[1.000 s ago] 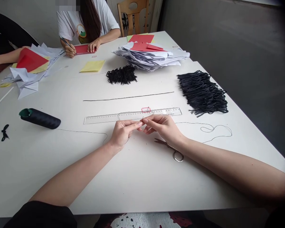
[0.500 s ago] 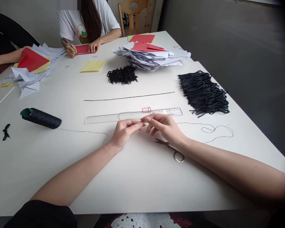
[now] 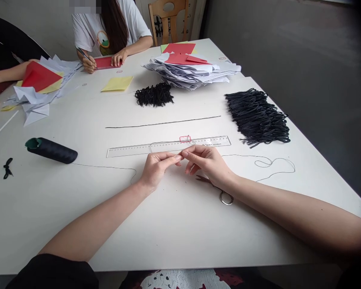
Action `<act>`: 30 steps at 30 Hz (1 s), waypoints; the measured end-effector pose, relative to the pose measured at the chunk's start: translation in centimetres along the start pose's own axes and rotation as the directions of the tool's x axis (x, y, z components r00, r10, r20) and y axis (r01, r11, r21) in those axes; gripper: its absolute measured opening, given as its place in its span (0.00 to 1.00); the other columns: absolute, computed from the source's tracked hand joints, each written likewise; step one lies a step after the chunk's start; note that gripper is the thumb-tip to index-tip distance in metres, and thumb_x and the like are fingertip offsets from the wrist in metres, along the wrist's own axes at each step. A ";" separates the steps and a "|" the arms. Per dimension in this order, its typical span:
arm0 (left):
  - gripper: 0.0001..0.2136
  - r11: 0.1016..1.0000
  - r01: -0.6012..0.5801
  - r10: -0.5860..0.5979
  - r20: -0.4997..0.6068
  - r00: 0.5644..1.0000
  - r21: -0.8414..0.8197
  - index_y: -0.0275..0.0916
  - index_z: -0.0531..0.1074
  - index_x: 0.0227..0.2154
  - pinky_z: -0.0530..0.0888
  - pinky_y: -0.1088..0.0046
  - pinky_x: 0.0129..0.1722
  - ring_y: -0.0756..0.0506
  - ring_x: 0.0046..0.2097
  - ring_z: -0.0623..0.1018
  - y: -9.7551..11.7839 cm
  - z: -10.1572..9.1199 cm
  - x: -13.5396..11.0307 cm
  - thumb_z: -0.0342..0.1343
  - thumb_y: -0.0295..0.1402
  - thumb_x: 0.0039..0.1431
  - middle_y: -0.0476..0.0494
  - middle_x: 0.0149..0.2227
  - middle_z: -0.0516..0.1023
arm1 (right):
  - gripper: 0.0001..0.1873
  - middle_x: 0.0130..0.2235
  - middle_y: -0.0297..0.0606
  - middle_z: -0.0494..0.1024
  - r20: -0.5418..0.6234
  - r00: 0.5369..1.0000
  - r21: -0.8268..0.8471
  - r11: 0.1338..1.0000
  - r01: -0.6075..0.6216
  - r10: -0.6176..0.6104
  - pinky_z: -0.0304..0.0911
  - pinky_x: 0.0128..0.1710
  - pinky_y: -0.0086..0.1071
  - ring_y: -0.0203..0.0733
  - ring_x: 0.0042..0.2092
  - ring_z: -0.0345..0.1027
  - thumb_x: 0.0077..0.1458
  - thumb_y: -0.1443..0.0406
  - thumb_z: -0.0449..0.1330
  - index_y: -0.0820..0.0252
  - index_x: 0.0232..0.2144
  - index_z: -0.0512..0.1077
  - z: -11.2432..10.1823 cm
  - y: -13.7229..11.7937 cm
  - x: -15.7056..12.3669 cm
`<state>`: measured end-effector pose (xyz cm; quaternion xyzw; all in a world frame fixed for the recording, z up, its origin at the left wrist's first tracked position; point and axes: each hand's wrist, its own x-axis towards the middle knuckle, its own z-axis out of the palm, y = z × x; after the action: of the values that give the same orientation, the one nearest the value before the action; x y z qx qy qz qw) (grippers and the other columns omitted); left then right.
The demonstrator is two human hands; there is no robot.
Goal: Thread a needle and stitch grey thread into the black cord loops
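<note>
My left hand (image 3: 160,168) and my right hand (image 3: 205,161) meet fingertip to fingertip above the table. Both pinch a thin dark thread (image 3: 152,145), which loops up from the fingers over a clear ruler (image 3: 132,149). What lies right between the fingertips is too small to make out. The thread trails from a black spool (image 3: 52,150) with a green core at the left, and more of it lies in loose curls at the right. Scissors (image 3: 226,197) rest beneath my right wrist, partly covered by it.
Beyond the ruler lies a straight black cord (image 3: 162,122). Black looped cords form a small bundle (image 3: 154,95) and a large bundle (image 3: 257,117). A paper stack (image 3: 192,74), yellow paper (image 3: 117,84) and a small black knot (image 3: 8,167) lie around. Across the table a person (image 3: 111,36) writes on red paper.
My right fingertips have come slightly closer to the left ones, and the right hand covers a little more of the scissors. Otherwise the view has only shifted slightly.
</note>
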<state>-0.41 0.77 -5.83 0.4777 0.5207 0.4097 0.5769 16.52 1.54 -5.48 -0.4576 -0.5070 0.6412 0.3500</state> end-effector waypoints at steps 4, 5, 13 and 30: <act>0.09 1.000 0.009 -0.009 0.015 1.000 -0.018 0.39 0.80 0.24 0.54 0.71 0.22 0.54 0.20 0.57 -0.2 -0.1 0.1 0.63 0.40 0.48 0.46 0.24 0.77 | 0.21 0.33 0.38 0.76 0.005 0.999 -0.019 0.999 0.034 -0.034 0.68 0.25 0.26 0.33 0.26 0.70 0.51 0.50 0.63 0.63 0.33 0.72 0.0 -0.1 0.0; 0.09 1.000 0.009 -0.008 0.020 1.000 -0.027 0.39 0.80 0.24 0.54 0.71 0.21 0.54 0.20 0.57 -0.2 -0.1 0.1 0.63 0.40 0.48 0.46 0.24 0.77 | 0.21 0.32 0.38 0.76 0.005 0.999 -0.027 0.999 0.042 -0.042 0.68 0.25 0.26 0.33 0.26 0.70 0.51 0.50 0.62 0.63 0.33 0.73 0.0 -0.1 0.0; 0.10 0.999 0.012 -0.011 0.023 1.000 -0.038 0.39 0.80 0.23 0.58 0.71 0.23 0.52 0.22 0.62 -0.2 -0.1 0.1 0.64 0.41 0.47 0.46 0.21 0.75 | 0.20 0.32 0.38 0.76 -0.007 0.993 -0.106 0.988 0.113 -0.115 0.70 0.25 0.28 0.34 0.26 0.71 0.53 0.50 0.61 0.63 0.32 0.73 -0.1 0.3 0.1; 0.07 0.999 -0.044 0.044 -0.006 0.999 -0.023 0.39 0.79 0.23 0.61 0.72 0.25 0.51 0.24 0.67 0.1 0.0 0.1 0.61 0.37 0.49 0.46 0.24 0.76 | 0.19 0.34 0.38 0.77 0.043 0.999 0.163 0.987 -0.002 -0.005 0.66 0.26 0.24 0.30 0.27 0.69 0.50 0.54 0.65 0.60 0.41 0.77 0.3 0.6 0.1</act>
<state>-0.37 0.90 -5.79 0.4815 0.5068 0.4295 0.5718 16.19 1.36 -6.09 -0.4131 -0.4606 0.6900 0.3755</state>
